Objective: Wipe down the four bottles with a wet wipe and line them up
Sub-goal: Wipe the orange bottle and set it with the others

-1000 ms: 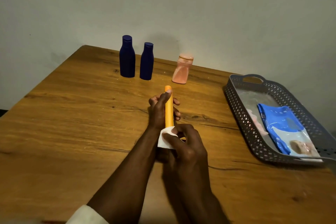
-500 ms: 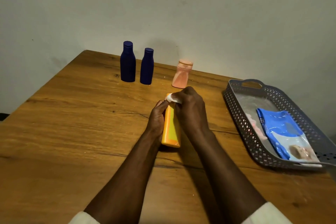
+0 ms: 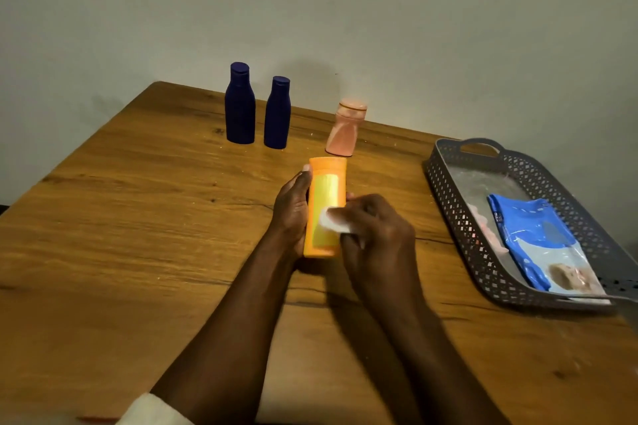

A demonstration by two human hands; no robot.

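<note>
My left hand grips an orange bottle with a yellow label from its left side, holding it over the middle of the wooden table. My right hand presses a white wet wipe against the lower part of the label. Two dark blue bottles, a taller one and a shorter one, stand side by side near the far edge. A pink bottle stands a little to their right, apart from them.
A grey perforated tray with a handle sits at the right side of the table. It holds a blue wet-wipe pack and something pink beside it. A plain wall runs behind the table's far edge.
The orange bottle has been turned so its wide labelled face shows. My right hand with the wipe went from the bottle's lower end to its top, then back down onto the label.
</note>
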